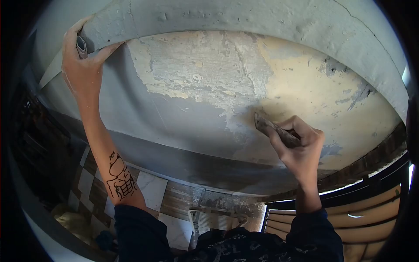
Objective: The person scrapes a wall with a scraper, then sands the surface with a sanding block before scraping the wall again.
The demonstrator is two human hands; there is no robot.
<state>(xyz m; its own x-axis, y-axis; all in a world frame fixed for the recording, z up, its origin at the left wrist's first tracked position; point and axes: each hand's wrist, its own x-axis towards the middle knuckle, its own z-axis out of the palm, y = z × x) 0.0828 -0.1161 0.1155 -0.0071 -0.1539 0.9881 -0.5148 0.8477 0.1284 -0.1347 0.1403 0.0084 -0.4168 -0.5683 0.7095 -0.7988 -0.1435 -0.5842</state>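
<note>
My right hand (pixel 301 146) is closed round a dark, stained scraper (pixel 279 131), its flat end against the wall or just off it. The wall (pixel 301 87) is patchy, with yellowish paint, bare grey areas and peeling whitish flakes in the upper middle. At upper left my left hand (pixel 83 65) clasps the lower edge of a grey beam (pixel 187 19), its thumb stretched along the underside. A grey rolled piece (pixel 81 46) with a light rim sits between that thumb and the fingers. The fingertips of my left hand are partly hidden.
Below the wall runs a dark band (pixel 174 153). A pale slatted chair (pixel 216 220) stands under me on a tiled floor (pixel 150 190). Lower right shows a barred window or gate (pixel 366 220). A yellowish bundle (pixel 72 225) lies at lower left.
</note>
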